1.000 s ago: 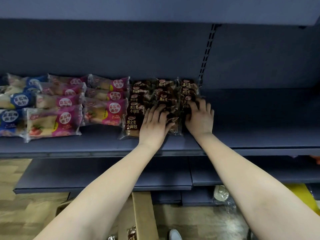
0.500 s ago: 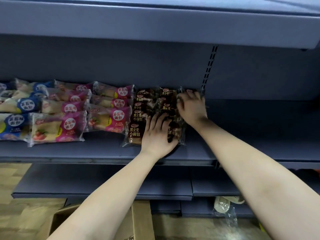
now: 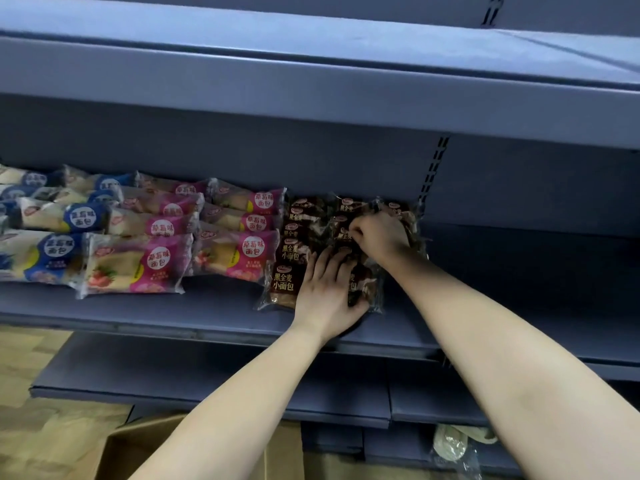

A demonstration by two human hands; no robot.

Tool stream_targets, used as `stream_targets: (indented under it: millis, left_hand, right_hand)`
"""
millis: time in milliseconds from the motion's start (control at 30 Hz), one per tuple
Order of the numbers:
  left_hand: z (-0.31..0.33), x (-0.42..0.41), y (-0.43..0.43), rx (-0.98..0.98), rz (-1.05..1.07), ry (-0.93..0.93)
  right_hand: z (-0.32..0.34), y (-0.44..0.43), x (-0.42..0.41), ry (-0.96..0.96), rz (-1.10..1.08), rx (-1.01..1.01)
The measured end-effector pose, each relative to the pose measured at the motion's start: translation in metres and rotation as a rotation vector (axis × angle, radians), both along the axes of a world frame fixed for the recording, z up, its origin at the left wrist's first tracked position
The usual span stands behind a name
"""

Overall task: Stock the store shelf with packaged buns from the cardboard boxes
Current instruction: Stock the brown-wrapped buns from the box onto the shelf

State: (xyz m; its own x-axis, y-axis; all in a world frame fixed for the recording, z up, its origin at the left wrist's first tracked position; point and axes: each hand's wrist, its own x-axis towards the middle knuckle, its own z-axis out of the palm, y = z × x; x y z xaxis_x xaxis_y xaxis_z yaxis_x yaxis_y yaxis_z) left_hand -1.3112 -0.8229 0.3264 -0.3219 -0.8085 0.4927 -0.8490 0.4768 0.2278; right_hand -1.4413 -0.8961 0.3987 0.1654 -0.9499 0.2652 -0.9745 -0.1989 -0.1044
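- Just now the left hand (image 3: 329, 292) lies flat with its fingers straight, pressing on the near brown buns (image 3: 287, 268) by the front of the shelf (image 3: 173, 308).
- Right hand (image 3: 381, 237) is just beyond it, farther back, its fingers curled and pinching the wrapper of a brown pack.
- Brown buns lie under and around both hands, in overlapping rows running from the near edge to the back wall.
- Pink buns (image 3: 242, 251) lie against the brown ones on the left.
- Blue buns (image 3: 52, 252) lie farther left again.
- Box (image 3: 145, 448) stands on the floor, near, below the left forearm.
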Motion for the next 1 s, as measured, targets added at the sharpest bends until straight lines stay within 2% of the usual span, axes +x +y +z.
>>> stream_targets:
  millis: [100,333,433,533,600,800,1000]
  left_hand:
    - [0.000,0.000,0.000,-0.006,0.009,-0.001]
    - [-0.001,0.000,-0.001,0.002,0.021,-0.017]
    - [0.002,0.000,0.000,0.020,0.016,-0.023]
    - [0.004,0.000,0.002,0.049,0.013,-0.046]
    - [0.006,0.000,0.002,0.072,0.013,-0.071]
    - [0.015,0.002,0.005,0.170,-0.009,-0.215]
    - [0.039,0.024,0.002,0.049,-0.001,-0.295]
  right_hand:
    - [-0.007,-0.001,0.007,-0.014,0.017,-0.052]
    - [-0.014,-0.003,0.004,-0.159,0.030,0.035]
    - [-0.011,0.000,0.003,-0.155,0.076,0.068]
    - [-0.008,0.008,-0.005,-0.192,0.127,-0.062]
    - [-0.006,0.016,-0.015,-0.224,0.078,-0.142]
    - [0.002,0.046,-0.051,-0.168,-0.081,-0.069]
    - [0.015,0.066,-0.051,-0.094,-0.085,-0.036]
